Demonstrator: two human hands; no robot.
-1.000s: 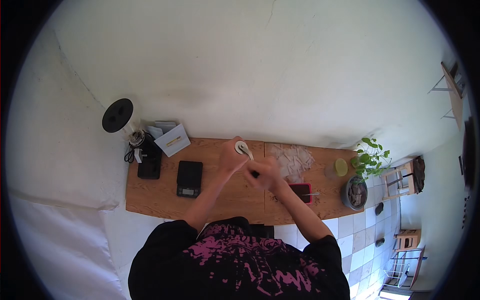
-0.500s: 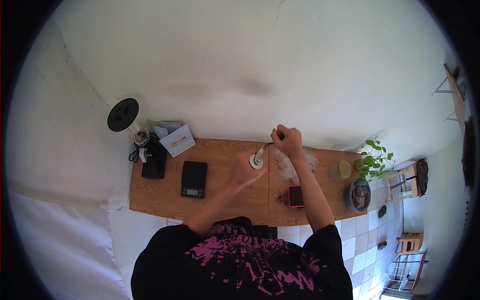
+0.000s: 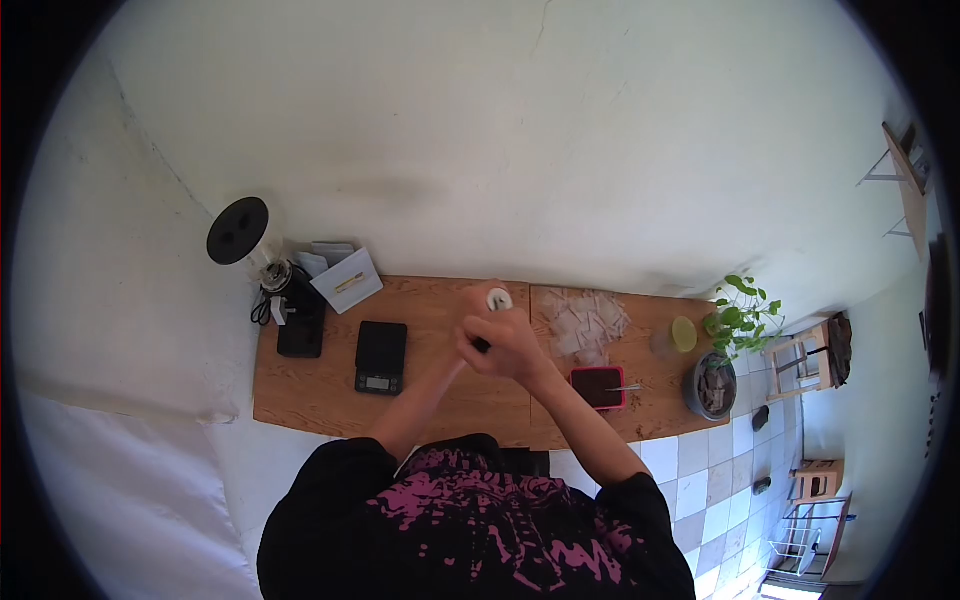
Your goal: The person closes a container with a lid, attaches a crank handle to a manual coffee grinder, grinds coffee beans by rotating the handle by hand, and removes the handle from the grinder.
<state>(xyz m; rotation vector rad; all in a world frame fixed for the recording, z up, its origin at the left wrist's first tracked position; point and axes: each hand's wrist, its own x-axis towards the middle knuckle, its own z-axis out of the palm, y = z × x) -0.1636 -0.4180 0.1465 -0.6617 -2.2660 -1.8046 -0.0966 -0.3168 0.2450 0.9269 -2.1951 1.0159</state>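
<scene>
My left hand is wrapped round a hand-crank coffee grinder, held up above the table. Only its pale round top shows; the body is hidden in my fingers. Closed on the crank's dark knob, my right hand sits on the near side of the grinder and covers most of the crank arm. To the right of both hands, a red-rimmed tray holds dark brown powder, with a thin spoon-like utensil across its edge. Behind that tray lie several whitish, see-through sachets.
A black digital scale rests left of my hands on the wooden table. Farther left stand a black electric grinder and a white box. On the right are a yellow-green cup, a leafy plant and a grey bucket.
My right hand has swung the crank from the far right round to the near side, close to my body. The grinder has shifted slightly left and away. The tray and sachets are now less covered.
</scene>
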